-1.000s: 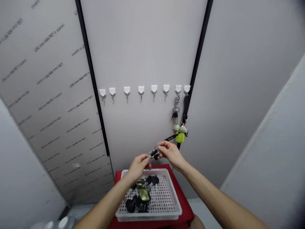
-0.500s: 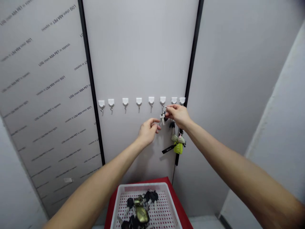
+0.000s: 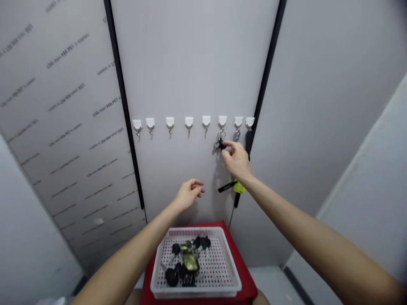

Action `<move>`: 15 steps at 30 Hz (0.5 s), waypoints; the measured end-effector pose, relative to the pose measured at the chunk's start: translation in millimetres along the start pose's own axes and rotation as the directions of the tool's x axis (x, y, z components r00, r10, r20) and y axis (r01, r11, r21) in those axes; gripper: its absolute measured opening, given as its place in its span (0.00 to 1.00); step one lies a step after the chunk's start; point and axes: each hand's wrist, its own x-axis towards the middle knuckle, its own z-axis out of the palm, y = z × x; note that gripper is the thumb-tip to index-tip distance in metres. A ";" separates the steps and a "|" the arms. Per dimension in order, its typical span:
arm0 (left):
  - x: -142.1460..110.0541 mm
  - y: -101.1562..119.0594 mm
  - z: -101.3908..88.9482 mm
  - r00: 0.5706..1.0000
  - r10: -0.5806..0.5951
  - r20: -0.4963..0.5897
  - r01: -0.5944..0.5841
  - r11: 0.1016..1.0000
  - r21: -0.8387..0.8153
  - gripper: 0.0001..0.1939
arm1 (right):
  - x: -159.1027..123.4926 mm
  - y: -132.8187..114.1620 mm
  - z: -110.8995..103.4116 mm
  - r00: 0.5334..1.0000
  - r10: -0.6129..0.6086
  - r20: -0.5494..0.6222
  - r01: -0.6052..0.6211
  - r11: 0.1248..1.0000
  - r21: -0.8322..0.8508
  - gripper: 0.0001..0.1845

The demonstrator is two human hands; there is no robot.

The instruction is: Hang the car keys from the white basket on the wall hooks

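A key bunch (image 3: 216,147) with silver keys and a black part hangs by its ring from the third hook from the right (image 3: 222,121). My right hand (image 3: 237,160) is right beside it, thumb and forefinger parted, the forefinger's tip at the black part. Lower and to the left, my left hand (image 3: 190,194) hovers in front of the panel with loosely curled, parted fingers and nothing in them. Behind my right hand, a yellow-green charm (image 3: 239,187) and a black strap (image 3: 226,187) hang from keys that are partly hidden.
Several white hooks run in a row across the panel; the leftmost hook (image 3: 137,125) bears nothing. Below, a white plastic basket (image 3: 219,271) holds several keys and a gold-coloured piece (image 3: 190,262). It stands on a red surface (image 3: 243,279). Black strips (image 3: 118,72) edge the panel.
The key bunch went from my fingers onto the hook. My right hand sank slightly and its fingers parted. My left hand drew away down and left. The view tilted, showing more of the basket.
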 end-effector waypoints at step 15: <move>-94.7 -122.4 14.2 0.975 -0.139 0.174 -0.023 0.715 0.699 0.13 | -214.4 34.0 39.5 0.402 0.129 0.906 0.291 0.921 -0.260 0.15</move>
